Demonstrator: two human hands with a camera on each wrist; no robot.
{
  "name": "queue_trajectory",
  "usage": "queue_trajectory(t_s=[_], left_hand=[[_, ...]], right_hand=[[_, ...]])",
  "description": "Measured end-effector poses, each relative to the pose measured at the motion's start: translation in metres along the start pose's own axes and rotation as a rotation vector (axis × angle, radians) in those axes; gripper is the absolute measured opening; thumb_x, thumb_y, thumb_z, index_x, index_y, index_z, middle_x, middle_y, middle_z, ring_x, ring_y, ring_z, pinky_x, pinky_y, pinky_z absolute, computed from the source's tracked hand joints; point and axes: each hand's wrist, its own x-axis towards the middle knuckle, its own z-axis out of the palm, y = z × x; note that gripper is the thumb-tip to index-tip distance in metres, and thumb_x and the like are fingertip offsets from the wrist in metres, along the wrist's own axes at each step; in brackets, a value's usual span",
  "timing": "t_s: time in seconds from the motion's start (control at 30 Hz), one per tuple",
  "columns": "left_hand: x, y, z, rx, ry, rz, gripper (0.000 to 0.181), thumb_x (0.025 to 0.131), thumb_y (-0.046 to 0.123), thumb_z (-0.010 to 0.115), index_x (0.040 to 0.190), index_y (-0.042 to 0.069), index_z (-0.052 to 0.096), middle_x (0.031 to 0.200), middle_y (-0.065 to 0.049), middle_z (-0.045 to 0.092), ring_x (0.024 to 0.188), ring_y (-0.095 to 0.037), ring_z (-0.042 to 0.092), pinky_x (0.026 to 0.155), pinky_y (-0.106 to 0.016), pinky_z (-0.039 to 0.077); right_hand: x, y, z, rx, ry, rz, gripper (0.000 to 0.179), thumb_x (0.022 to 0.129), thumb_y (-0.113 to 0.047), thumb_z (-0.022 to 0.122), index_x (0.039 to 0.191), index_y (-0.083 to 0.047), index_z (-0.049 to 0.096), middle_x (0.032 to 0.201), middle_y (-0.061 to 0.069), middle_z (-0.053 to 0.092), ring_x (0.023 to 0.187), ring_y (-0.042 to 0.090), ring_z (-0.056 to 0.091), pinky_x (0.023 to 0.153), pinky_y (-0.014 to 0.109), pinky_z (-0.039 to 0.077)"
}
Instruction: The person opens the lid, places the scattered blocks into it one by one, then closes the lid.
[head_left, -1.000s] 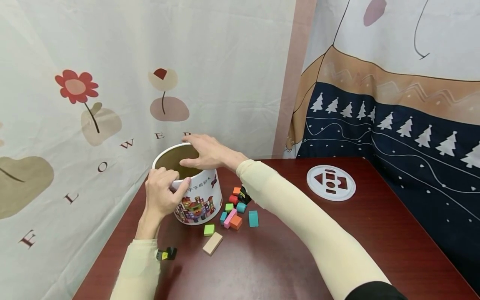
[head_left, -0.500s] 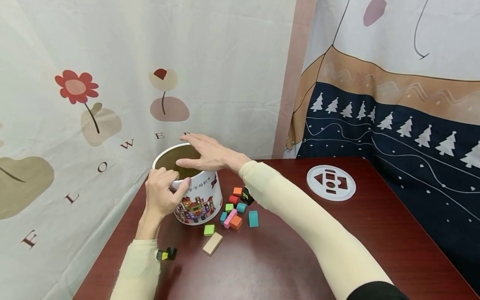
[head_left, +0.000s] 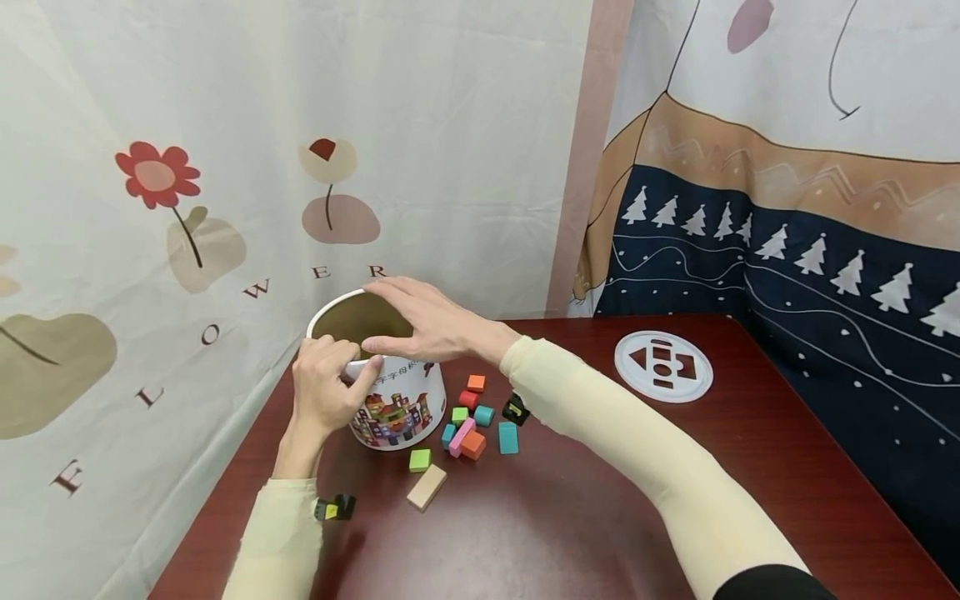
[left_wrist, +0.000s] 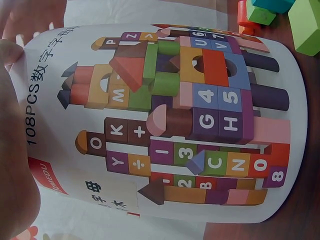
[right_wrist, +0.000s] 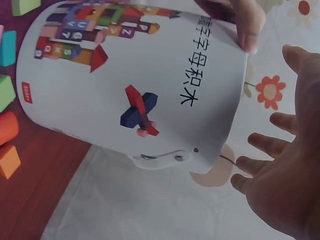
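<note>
A white toy-block bucket (head_left: pixel 405 400) with printed block buildings stands on the table near its left edge. My left hand (head_left: pixel 324 383) grips the bucket's near rim, fingers curled over the inside and thumb outside. Above the bucket's mouth hovers my right hand (head_left: pixel 435 323), fingers extended and thumb apart, holding nothing. In the right wrist view the right hand (right_wrist: pixel 285 145) is apart from the bucket's rim. Printed block towers on the bucket (left_wrist: pixel 175 125) fill the left wrist view. What lies at the bucket's bottom is hidden.
Several coloured blocks lie right of the bucket, among them an orange block (head_left: pixel 472 445), a teal block (head_left: pixel 507 437) and a lime green block (head_left: pixel 420 460). A plain wooden block (head_left: pixel 427 487) lies nearer. A white lid with shaped holes (head_left: pixel 637 383) rests farther right.
My right hand has come slightly nearer and lower over the bucket's mouth, its forearm shifting right. The left hand keeps its hold on the rim.
</note>
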Motion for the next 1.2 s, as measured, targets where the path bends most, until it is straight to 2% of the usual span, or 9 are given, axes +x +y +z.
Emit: queue_trajectory(t_s=[0.13, 0.3, 0.4, 0.6, 0.87, 1.03, 1.2], left_hand=[[0.000, 0.000, 0.000, 0.001, 0.002, 0.002, 0.055, 0.101, 0.046, 0.061, 0.063, 0.011, 0.044, 0.056, -0.003, 0.041, 0.057, -0.024, 0.036, 0.072, -0.052, 0.035], [0.001, 0.000, -0.001, 0.002, -0.001, 0.001, 0.049, 0.097, 0.041, 0.063, 0.063, 0.011, 0.044, 0.056, -0.003, 0.041, 0.058, -0.024, 0.036, 0.071, -0.051, 0.034], [0.001, 0.000, 0.000, -0.001, -0.007, -0.006, 0.046, 0.095, 0.040, 0.063, 0.064, 0.011, 0.044, 0.056, -0.003, 0.041, 0.058, -0.024, 0.037, 0.072, -0.052, 0.035], [0.000, 0.000, 0.000, 0.000, -0.017, -0.021, 0.046, 0.094, 0.040, 0.064, 0.063, 0.012, 0.045, 0.056, -0.004, 0.042, 0.059, -0.025, 0.037, 0.073, -0.051, 0.034], [-0.002, 0.000, 0.000, 0.002, -0.015, -0.021, 0.047, 0.095, 0.041, 0.064, 0.064, 0.011, 0.045, 0.056, -0.004, 0.042, 0.059, -0.025, 0.038, 0.073, -0.050, 0.034], [-0.002, 0.000, 0.000, 0.005, -0.029, -0.029, 0.046, 0.094, 0.040, 0.064, 0.064, 0.010, 0.046, 0.057, -0.005, 0.043, 0.060, -0.026, 0.039, 0.073, -0.051, 0.035], [-0.002, 0.000, -0.001, 0.011, -0.037, -0.028, 0.046, 0.094, 0.039, 0.064, 0.064, 0.009, 0.047, 0.057, -0.006, 0.044, 0.060, -0.026, 0.039, 0.074, -0.051, 0.035]], right_hand=[[-0.019, 0.003, 0.001, 0.018, 0.061, -0.025, 0.087, 0.106, -0.052, 0.071, 0.175, -0.013, 0.036, 0.182, 0.010, 0.039, 0.171, 0.028, 0.037, 0.141, 0.049, 0.030], [-0.045, 0.009, 0.004, 0.055, 0.126, -0.051, 0.087, 0.104, -0.046, 0.076, 0.174, -0.010, 0.039, 0.179, 0.012, 0.044, 0.167, 0.029, 0.042, 0.139, 0.050, 0.034], [-0.061, 0.014, 0.008, 0.084, 0.147, -0.034, 0.086, 0.103, -0.046, 0.077, 0.173, -0.010, 0.041, 0.177, 0.012, 0.046, 0.165, 0.030, 0.044, 0.138, 0.053, 0.036], [-0.093, 0.023, 0.024, 0.112, 0.148, 0.033, 0.086, 0.103, -0.050, 0.077, 0.173, -0.015, 0.042, 0.177, 0.008, 0.046, 0.165, 0.029, 0.044, 0.137, 0.058, 0.036], [-0.128, 0.032, 0.051, 0.117, 0.117, 0.072, 0.091, 0.099, -0.051, 0.080, 0.172, -0.012, 0.043, 0.179, 0.011, 0.045, 0.168, 0.033, 0.041, 0.137, 0.062, 0.034], [-0.144, 0.035, 0.069, 0.109, 0.113, 0.100, 0.089, 0.097, -0.051, 0.081, 0.169, -0.011, 0.047, 0.177, 0.013, 0.048, 0.164, 0.035, 0.045, 0.134, 0.064, 0.038], [-0.154, 0.039, 0.088, 0.044, 0.113, 0.107, 0.083, 0.097, -0.047, 0.082, 0.164, -0.010, 0.052, 0.168, 0.014, 0.057, 0.156, 0.033, 0.054, 0.129, 0.059, 0.043]])
